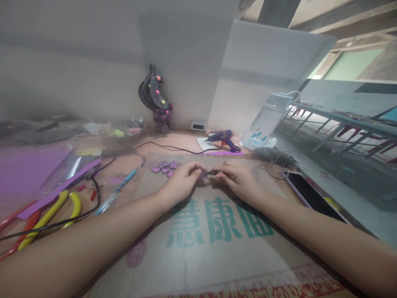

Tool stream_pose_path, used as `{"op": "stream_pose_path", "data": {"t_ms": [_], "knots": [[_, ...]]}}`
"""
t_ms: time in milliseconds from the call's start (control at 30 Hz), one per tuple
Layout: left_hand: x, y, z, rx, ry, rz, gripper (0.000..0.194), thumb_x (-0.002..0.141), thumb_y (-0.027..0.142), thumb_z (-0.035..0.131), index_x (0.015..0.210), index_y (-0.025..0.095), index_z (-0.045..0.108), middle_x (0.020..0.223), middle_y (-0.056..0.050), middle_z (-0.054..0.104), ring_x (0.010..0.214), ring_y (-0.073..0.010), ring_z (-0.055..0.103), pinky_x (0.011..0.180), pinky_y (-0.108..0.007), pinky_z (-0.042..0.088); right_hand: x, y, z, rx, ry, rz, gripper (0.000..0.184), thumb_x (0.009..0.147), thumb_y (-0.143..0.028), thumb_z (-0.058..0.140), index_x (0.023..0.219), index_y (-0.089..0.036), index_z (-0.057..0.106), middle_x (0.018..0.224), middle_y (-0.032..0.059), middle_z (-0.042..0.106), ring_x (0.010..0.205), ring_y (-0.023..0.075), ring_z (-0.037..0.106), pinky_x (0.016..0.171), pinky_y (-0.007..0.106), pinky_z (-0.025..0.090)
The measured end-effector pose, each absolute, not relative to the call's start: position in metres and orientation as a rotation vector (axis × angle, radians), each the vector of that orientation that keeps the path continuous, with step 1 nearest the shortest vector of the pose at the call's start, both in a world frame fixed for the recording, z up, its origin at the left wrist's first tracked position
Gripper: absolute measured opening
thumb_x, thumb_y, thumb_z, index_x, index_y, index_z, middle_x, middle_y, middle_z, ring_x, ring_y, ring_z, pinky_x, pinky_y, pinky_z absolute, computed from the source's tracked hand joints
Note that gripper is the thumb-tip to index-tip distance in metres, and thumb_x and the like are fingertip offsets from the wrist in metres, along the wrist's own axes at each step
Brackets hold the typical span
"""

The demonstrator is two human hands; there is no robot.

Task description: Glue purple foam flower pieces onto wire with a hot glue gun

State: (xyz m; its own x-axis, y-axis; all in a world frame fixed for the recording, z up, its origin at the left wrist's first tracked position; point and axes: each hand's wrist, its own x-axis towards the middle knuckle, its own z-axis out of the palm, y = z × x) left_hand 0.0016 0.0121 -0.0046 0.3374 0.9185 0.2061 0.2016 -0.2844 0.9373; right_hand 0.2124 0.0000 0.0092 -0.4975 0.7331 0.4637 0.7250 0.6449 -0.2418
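Observation:
Over the top of a brown board (211, 256) with green printed characters, my two hands meet almost fingertip to fingertip. My left hand (181, 184) pinches a small purple piece (203, 175), its shape partly hidden by the fingers. Between the fingers of my right hand (238, 180) is the end of a thin dark strip (212, 172), which reaches to the purple piece. Whether the two are joined cannot be made out. Beside my left hand lies a cluster of purple petal-like pieces (164, 166) with dark edges.
A blue glue gun (223, 137) lies behind the hands, its black cord running left. A water bottle (266, 118), grey yarn (276, 158) and phone (313, 196) are at right. Pliers (46, 215) and a blue pen (118, 188) lie left. A grey crescent ornament (155, 93) stands behind.

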Motion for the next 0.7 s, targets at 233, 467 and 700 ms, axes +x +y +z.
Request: {"op": "stream_pose_path", "data": {"t_ms": [233, 467, 700], "knots": [[0.001, 0.013, -0.009, 1.693, 0.993, 1.051, 0.025, 0.092, 0.026, 0.044, 0.104, 0.018, 0.064, 0.093, -0.004, 0.066, 0.082, -0.0165, 0.061, 0.074, -0.028, 0.048, 0.212, 0.0, 0.008, -1.144, -2.158, 0.054, 0.024, 0.096, -0.029, 0.048, 0.111, -0.018, 0.064, 0.094, 0.0076, 0.067, 0.087, 0.0212, 0.061, 0.076, 0.034, 0.047], [0.0, 0.009, -0.007, 1.804, 0.996, 1.046, 0.024, 0.092, 0.022, 0.042, 0.099, 0.018, 0.064, 0.091, -0.003, 0.066, 0.082, -0.0163, 0.061, 0.077, -0.028, 0.049, 0.209, 0.004, 0.008, -1.228, -2.114, 0.118, 0.043, 0.094, -0.022, 0.043, 0.137, -0.017, 0.046, 0.124, 0.0132, 0.061, 0.111, 0.0239, 0.058, 0.093, 0.041, 0.048], [0.002, 0.003, -0.003, 1.823, 0.992, 1.017, 0.023, 0.092, 0.024, 0.041, 0.098, 0.019, 0.063, 0.092, -0.003, 0.067, 0.084, -0.0172, 0.062, 0.078, -0.027, 0.05, 0.213, -0.003, 0.047, -1.313, -2.316, 0.191, 0.05, 0.09, -0.02, 0.05, 0.139, -0.024, 0.048, 0.131, 0.0089, 0.061, 0.109, 0.0247, 0.061, 0.091, 0.041, 0.049]]}}
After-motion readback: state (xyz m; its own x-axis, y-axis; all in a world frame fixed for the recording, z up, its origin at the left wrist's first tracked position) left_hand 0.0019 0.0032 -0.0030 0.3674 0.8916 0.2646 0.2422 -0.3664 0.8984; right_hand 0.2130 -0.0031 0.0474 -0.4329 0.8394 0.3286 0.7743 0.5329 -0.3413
